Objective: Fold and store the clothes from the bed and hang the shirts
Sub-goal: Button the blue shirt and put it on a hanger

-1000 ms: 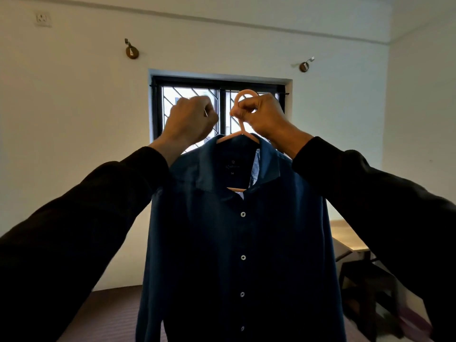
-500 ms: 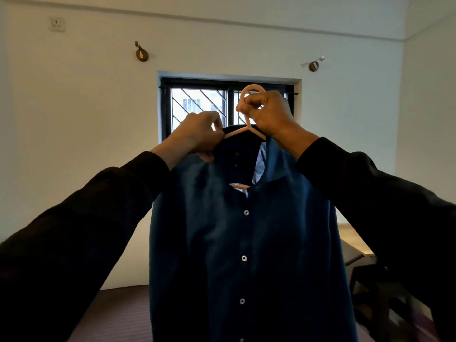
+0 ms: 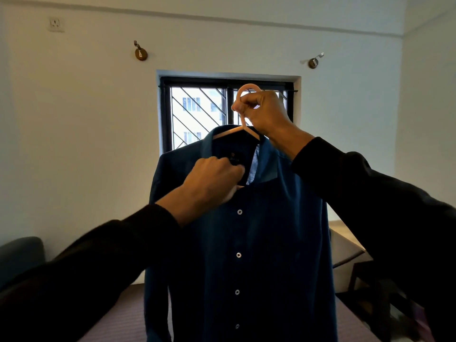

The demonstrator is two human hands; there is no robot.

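Nearest, in the lower corners of the frame, two dark sleeves reach up and inward. The left hand [image 3: 212, 180], at centre frame, has its fingers curled into the open collar of the dark blue shirt [image 3: 246, 255], apparently pinching the front edge just above the top button. Slightly beyond and higher, the right hand [image 3: 265, 112] is closed round the neck of the pale hanger [image 3: 243, 128], its hook rising above the knuckles. The shirt hangs at centre with its long axis vertical, front facing the camera, collar up, directly below the right hand. Behind it lie the bed [image 3: 118, 314], then the barred window [image 3: 197, 112] in the far wall.
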